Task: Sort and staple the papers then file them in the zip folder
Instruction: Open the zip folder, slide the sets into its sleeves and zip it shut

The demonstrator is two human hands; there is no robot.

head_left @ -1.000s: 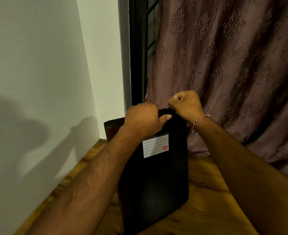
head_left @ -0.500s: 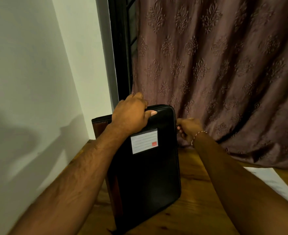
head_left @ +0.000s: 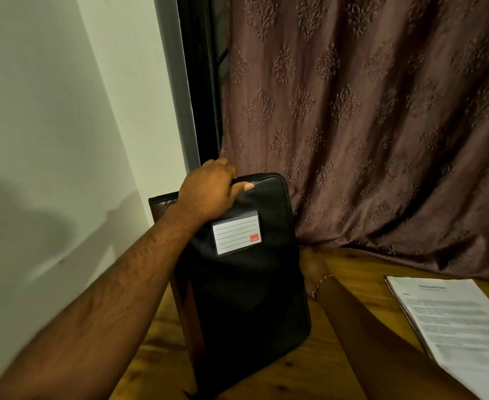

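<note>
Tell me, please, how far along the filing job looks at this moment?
Done: I cannot tell whether any sorting or stapling has happened. In hand: the left hand grips the top edge of the upright black zip folder, and the blurred right hand is low at its right side, perhaps working the zip. Left: the papers lie on the wooden table, unfiled.

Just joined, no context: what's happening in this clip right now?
A person is working a black zip folder stood upright on a wooden table. The left hand grips its top edge; the right hand is low beside its right edge, blurred, so its grip is unclear. A stack of papers lies on the table to the right, not yet filed.
</note>
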